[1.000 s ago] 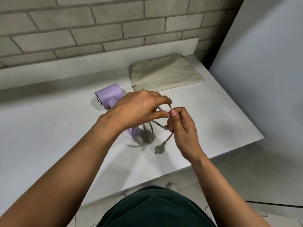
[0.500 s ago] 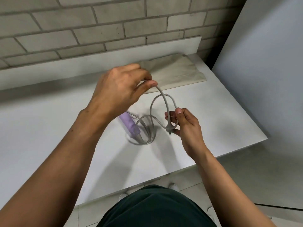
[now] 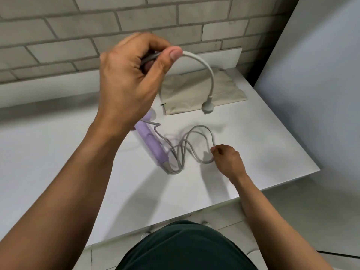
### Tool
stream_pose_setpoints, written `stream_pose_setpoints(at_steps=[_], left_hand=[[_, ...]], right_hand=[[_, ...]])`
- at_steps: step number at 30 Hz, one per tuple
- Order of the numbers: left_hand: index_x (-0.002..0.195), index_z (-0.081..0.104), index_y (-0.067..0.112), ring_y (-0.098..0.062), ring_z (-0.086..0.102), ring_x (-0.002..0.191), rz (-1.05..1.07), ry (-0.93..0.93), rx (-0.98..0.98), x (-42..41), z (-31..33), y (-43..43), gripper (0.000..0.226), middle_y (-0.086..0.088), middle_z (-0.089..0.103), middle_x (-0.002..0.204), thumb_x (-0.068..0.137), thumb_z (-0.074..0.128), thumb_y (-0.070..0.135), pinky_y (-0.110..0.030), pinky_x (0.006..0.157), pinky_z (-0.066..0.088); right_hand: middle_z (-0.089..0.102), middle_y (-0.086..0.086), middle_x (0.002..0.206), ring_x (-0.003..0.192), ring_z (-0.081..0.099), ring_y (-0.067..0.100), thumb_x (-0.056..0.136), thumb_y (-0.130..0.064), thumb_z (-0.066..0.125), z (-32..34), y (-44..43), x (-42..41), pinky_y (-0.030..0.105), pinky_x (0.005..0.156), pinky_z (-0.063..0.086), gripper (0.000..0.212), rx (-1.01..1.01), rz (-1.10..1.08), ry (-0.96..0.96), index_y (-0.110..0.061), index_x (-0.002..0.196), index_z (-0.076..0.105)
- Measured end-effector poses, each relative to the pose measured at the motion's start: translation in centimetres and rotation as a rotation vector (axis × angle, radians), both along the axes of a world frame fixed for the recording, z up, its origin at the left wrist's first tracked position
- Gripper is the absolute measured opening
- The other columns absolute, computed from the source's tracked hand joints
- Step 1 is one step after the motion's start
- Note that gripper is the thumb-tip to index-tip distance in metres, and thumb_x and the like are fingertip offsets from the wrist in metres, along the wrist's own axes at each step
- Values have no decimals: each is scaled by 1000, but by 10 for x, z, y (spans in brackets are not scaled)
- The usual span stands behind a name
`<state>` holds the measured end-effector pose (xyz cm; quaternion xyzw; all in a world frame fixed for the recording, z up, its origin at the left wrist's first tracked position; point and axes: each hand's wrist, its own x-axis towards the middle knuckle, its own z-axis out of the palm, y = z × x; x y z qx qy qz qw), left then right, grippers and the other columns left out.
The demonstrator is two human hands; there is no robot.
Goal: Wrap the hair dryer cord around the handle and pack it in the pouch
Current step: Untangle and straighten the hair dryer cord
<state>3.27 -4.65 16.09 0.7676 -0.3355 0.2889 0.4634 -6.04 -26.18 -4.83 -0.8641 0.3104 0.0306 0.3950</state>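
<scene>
Head camera view: the purple hair dryer (image 3: pixel 145 131) is seen lying on the white table (image 3: pixel 58 152), with its handle (image 3: pixel 157 152) pointed toward the person and its top mostly hidden behind the wrist of the left hand (image 3: pixel 132 80). The grey cord (image 3: pixel 194 131) comes out of the bottom of the handle and is spread in loose, messy loops just beside it. None of it is wound round the handle yet. The left hand is held up high, and the cord is pinched in it between the thumb and curled fingers. The plug (image 3: pixel 207 108) is left hanging in the air in front of the beige pouch (image 3: pixel 224 90). The right hand (image 3: pixel 227 158) is held low by the table, and a loop of the cord is pinched in its fingertips. The pouch is laid flat at the back of the table, near the brick wall (image 3: pixel 214 26) and apart from the dryer. The step in hand is judged to be sorting out the cord before any wrapping. Next, the loops most likely need to be pulled straight, the handle held, and the cord wound round it from the bottom up.
</scene>
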Motion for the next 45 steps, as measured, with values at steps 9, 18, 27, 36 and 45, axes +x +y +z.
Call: stream_pose_setpoints(at_steps=[9, 18, 27, 36, 45], left_hand=[[92, 67, 18, -1, 38, 56, -183, 218, -162, -8, 13, -20, 14, 15, 51, 65, 103, 62, 25, -24, 54, 33], [94, 64, 11, -4, 29, 51, -424, 649, -432, -9, 21, -54, 20, 17, 55, 59, 108, 52, 19, -21, 47, 28], [126, 61, 26, -9, 65, 95, -354, 552, -259, 19, 1, -38, 26, 2, 70, 110, 104, 54, 37, -26, 84, 51], [118, 60, 13, -23, 69, 94, -715, 932, 154, 12, -120, -10, 50, 4, 69, 96, 98, 46, 56, -37, 99, 52], [89, 75, 19, -10, 68, 87, -654, 1067, 373, -2, -160, 2, 17, -5, 76, 89, 100, 64, 25, -25, 88, 53]], right_hand=[[68, -12, 83, 71, 59, 8, 87, -32, 82, 131, 24, -9, 25, 68, 49, 30, 391, 468, -238, -34, 116, 74], [69, -3, 124, 87, 73, 19, 92, -29, 77, 127, 62, 34, 35, 78, 57, 44, 626, 501, -377, -27, 133, 62], [72, 11, 78, 70, 59, 22, 106, -41, 50, 135, 60, 30, 37, 74, 50, 47, 506, 445, -531, -12, 72, 63], [62, 14, 66, 66, 51, 31, 105, -29, 43, 151, 24, 29, 44, 68, 38, 42, 661, 410, -655, -14, 66, 48], [54, -3, 52, 54, 43, 23, 109, -28, 37, 208, -6, 15, 30, 53, 31, 47, 680, 259, -910, -18, 64, 47]])
